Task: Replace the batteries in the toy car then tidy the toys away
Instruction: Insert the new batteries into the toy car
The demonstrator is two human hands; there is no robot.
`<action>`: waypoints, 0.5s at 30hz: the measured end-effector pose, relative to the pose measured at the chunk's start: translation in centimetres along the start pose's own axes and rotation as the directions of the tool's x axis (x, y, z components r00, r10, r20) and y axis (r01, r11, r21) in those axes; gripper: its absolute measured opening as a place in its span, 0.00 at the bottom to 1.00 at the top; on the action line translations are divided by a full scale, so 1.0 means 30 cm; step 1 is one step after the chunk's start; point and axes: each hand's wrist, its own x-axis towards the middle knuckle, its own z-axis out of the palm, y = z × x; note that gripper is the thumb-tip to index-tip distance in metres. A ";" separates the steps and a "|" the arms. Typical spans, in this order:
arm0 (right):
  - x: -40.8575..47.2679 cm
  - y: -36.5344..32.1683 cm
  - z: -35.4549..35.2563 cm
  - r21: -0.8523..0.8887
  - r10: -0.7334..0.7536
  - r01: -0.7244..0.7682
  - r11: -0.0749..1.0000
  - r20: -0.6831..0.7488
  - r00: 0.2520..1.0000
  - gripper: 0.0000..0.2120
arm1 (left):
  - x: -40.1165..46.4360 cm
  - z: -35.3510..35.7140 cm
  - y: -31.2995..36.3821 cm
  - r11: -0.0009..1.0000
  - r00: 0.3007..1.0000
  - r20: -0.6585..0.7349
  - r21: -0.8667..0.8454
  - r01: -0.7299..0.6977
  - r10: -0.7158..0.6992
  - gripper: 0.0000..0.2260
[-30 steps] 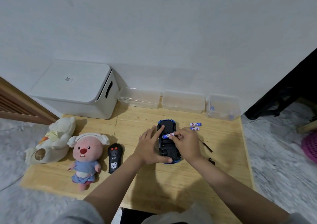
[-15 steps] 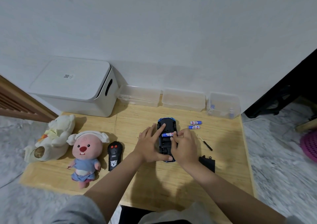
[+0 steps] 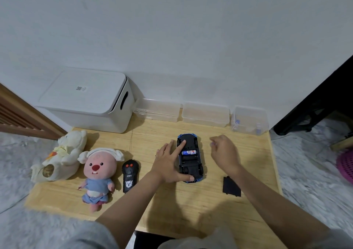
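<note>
The blue toy car (image 3: 190, 158) lies upside down at mid-table on the wooden table (image 3: 172, 206), one battery (image 3: 189, 152) seated crosswise in its open bay; a light, rigid plastic shell likely to skate on its roof, it is best steadied by the chassis sides. The left hand (image 3: 168, 164) presses it flat with fingers spread, index on the underside and thumb at the near bumper. The right hand (image 3: 224, 153), just beside it, curls over something small and bluish; whether it pinches this cannot be told, and the black battery cover (image 3: 231, 186) lies nearer the viewer.
</note>
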 end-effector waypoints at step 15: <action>-0.002 0.037 0.006 0.035 -0.174 0.176 0.984 -0.059 0.983 0.08 | -0.004 -0.002 0.007 0.999 1.000 0.004 0.029 0.019 -0.019 0.54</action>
